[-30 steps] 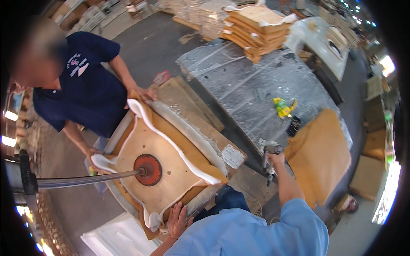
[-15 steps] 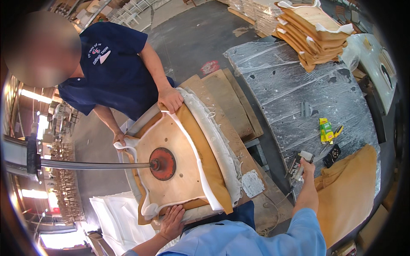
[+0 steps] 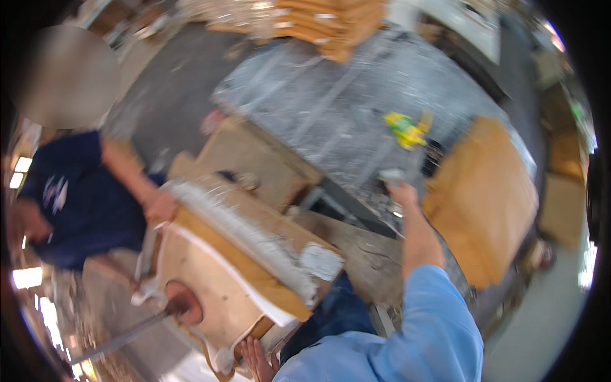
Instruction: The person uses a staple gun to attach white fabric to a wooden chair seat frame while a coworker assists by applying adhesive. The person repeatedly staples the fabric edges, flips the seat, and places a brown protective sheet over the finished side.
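Observation:
My left hand [image 3: 257, 360] lies with its fingers stretched out on the near edge of a chair seat. The seat's pale wooden board [image 3: 223, 274] faces up, with a tan cover [image 3: 264, 274] and a white padding strip [image 3: 238, 270] round its edges. A round red press pad [image 3: 185, 302] on a metal rod bears on the board. Out to the right, my right hand [image 3: 403, 195] is closed round a metal staple gun [image 3: 389, 177] at the edge of the plastic-wrapped table. Motion blur hides its finer parts.
Across the seat, a co-worker in a dark shirt has a hand [image 3: 160, 207] on the seat's far corner. On the wrapped table [image 3: 305, 102] are a yellow-green packet [image 3: 405, 130], a small black object [image 3: 433, 158] and tan cover sheets [image 3: 484, 204]. Covered seats [image 3: 337, 28] are stacked behind.
My view has swung to the right, so the seat and co-worker sit further left and lower. My right hand stays at the staple gun, my left hand at the seat's edge.

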The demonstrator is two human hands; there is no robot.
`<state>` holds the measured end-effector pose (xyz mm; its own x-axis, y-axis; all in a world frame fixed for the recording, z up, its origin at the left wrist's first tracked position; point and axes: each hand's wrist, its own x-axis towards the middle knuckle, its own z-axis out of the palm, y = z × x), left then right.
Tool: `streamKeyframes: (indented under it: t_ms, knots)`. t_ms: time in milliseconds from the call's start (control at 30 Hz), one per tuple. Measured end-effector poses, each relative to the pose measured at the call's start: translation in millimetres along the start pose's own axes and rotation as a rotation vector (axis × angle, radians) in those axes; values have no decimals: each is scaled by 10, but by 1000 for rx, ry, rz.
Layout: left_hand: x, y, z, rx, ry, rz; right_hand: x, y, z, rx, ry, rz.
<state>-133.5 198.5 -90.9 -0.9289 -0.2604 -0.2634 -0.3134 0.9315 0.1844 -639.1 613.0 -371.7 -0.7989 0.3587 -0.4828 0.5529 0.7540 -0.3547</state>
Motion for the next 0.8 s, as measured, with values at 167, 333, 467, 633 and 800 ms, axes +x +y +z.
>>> streamKeyframes:
  t_ms: [167,333,467,633,800]
  knots:
    - [-20,-289,269,47,216,274,-1006,282,-49,8,106,-75]
    - [-389,-607,443,21,244,371,-2712,975,151,208,-289,-63]
    - [-442,-750,456,-87,162,432,-3858,2078,215,-225,-328,-86]
    - [-413,-661,369,-179,121,442,-4274,3004,-262,-423,-437,-11]
    - [-126,73,209,-209,86,390,-3084,2742,-744,-447,-272,-56]
